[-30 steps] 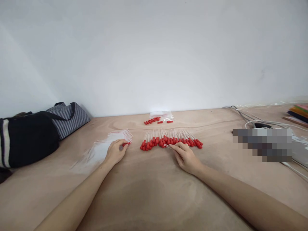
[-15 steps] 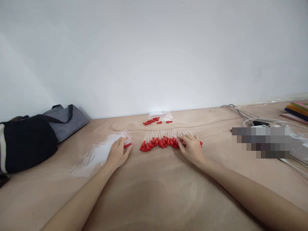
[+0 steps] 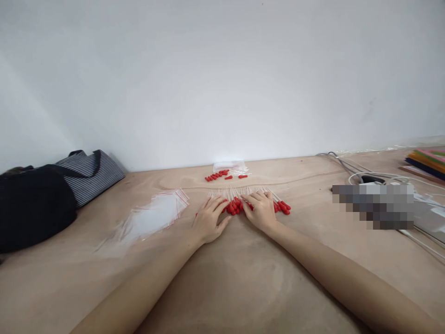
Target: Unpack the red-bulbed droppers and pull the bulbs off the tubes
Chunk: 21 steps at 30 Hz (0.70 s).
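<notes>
A row of droppers (image 3: 236, 205) with red rubber bulbs and thin clear stems lies across the middle of the table, bulbs toward me. Over its left part rests my left hand (image 3: 211, 220), fingers stretched out and thumb apart, covering many of the bulbs. My right hand (image 3: 260, 208) lies palm down on the right part of the row, its fingers spread over the stems. No dropper shows lifted in either hand, though what is under the palms is hidden. Left of my left hand is a fanned pile of clear zip bags (image 3: 153, 215) with red seal lines.
Loose red bulbs (image 3: 215, 176) and a clear bag (image 3: 227, 165) with stems lie by the wall. A black bag (image 3: 38, 208) and a striped bag (image 3: 100, 174) stand at left. Cables (image 3: 342, 162), a blurred-out item (image 3: 375, 206) and colourful stacked items (image 3: 426, 162) are at right.
My left hand has moved right from the zip bags, where it held a red-bulbed dropper, onto the row. My right hand has shifted left, its pinch loosened and fingers spread.
</notes>
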{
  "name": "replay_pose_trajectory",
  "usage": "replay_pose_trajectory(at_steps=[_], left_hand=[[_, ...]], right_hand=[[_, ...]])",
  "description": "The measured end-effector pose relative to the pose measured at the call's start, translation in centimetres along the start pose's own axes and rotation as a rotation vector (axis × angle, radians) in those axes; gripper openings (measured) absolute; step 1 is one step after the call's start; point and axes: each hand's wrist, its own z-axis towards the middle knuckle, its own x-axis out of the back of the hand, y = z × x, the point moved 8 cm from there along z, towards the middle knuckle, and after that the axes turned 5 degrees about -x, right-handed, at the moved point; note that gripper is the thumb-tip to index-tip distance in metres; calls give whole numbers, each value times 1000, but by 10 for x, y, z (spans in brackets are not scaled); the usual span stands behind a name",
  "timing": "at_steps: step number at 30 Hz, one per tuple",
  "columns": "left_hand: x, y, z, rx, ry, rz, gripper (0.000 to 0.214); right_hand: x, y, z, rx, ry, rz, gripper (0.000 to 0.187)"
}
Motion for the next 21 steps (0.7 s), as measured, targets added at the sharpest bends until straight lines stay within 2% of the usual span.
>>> replay_pose_trajectory(at_steps=[4, 7, 13, 21], left_hand=[[-12, 8, 24, -20, -64, 65, 46], [-14, 12, 33, -50, -103, 124, 47], [-18, 9, 31, -51, -159, 120, 37], [-13, 2, 22, 15, -143, 84, 35]], right_hand=[[-6, -8, -6, 114, -49, -67, 19], [-8, -12, -10, 182, -64, -148, 19], [-4, -13, -14, 279, -91, -226, 19], [1, -10, -12, 294, -74, -244, 19]])
